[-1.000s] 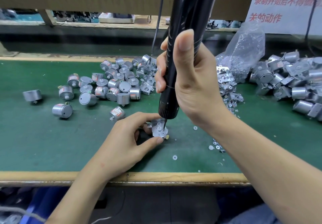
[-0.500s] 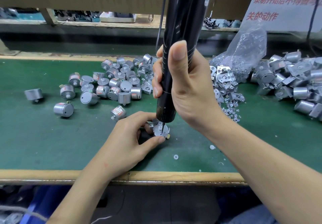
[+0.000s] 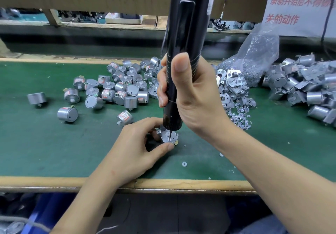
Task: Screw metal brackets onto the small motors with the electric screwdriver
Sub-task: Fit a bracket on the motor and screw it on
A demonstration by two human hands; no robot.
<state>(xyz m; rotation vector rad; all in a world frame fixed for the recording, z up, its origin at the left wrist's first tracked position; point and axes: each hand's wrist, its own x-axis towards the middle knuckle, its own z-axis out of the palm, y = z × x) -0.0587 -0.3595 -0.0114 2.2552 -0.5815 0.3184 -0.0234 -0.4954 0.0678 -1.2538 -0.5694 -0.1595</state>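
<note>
My right hand (image 3: 192,97) grips the black electric screwdriver (image 3: 183,48), which stands nearly upright with its bit down on a metal bracket (image 3: 168,136). The bracket lies on top of a small motor that my left hand (image 3: 134,148) pinches between thumb and fingers on the green mat; the motor's body is mostly hidden by that hand. Loose silver motors (image 3: 116,88) lie in a pile at the left. Loose brackets (image 3: 231,86) are heaped to the right of the screwdriver.
A clear plastic bag (image 3: 254,59) of small parts sits behind the brackets, with screws (image 3: 240,117) spilled in front. Motors with brackets on them (image 3: 305,88) are piled at far right. White washers (image 3: 184,164) dot the mat near the wooden front edge (image 3: 54,181).
The screwdriver has shifted slightly and stands straighter on the bracket. My left hand keeps holding the motor in the same spot.
</note>
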